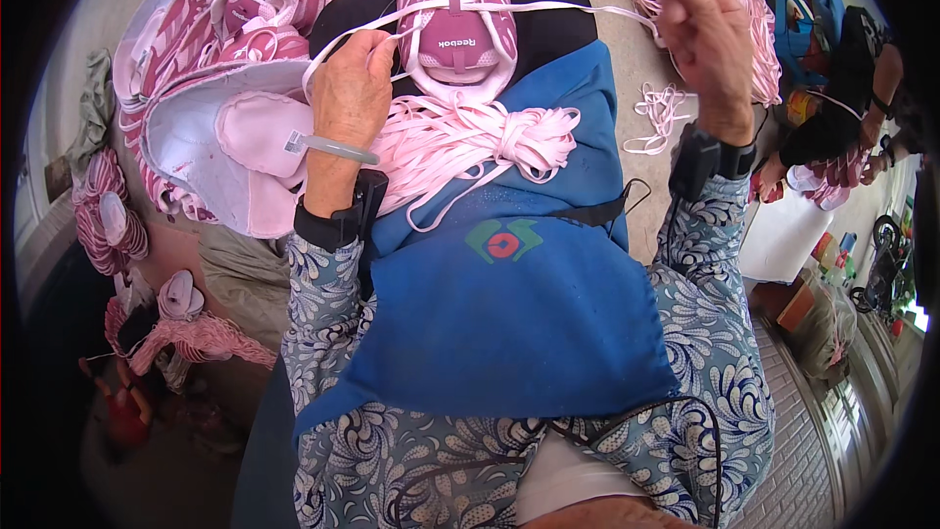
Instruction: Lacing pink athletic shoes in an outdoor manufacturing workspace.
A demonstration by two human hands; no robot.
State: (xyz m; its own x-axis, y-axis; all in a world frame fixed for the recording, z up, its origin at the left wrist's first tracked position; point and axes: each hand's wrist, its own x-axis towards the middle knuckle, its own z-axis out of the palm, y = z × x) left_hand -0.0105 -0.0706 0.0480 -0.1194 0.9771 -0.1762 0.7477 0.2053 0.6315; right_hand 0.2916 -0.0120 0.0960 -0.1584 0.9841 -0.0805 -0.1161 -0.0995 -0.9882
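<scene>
A pink and maroon shoe upper point(466, 34) lies on my lap at the top of the view, its toe end away from me. A pale shoelace point(578, 7) is threaded criss-cross through its eyelets, and its two ends run out to the sides. My left hand point(354, 86), closed at the left of the upper, grips the lace's left end. Out to the right, my raised right hand point(707, 44) pinches the other end, drawn nearly straight. Below the upper, a tied bundle of pale pink laces point(480, 142) rests on my blue apron point(519, 323).
Stacked pink shoe uppers point(220, 34) crowd my left side, more lying lower left. A big heap of pink laces point(749, 15) is at the upper right, near a few loose laces point(658, 118) on the floor. Another person's arms point(871, 122) handle uppers at far right.
</scene>
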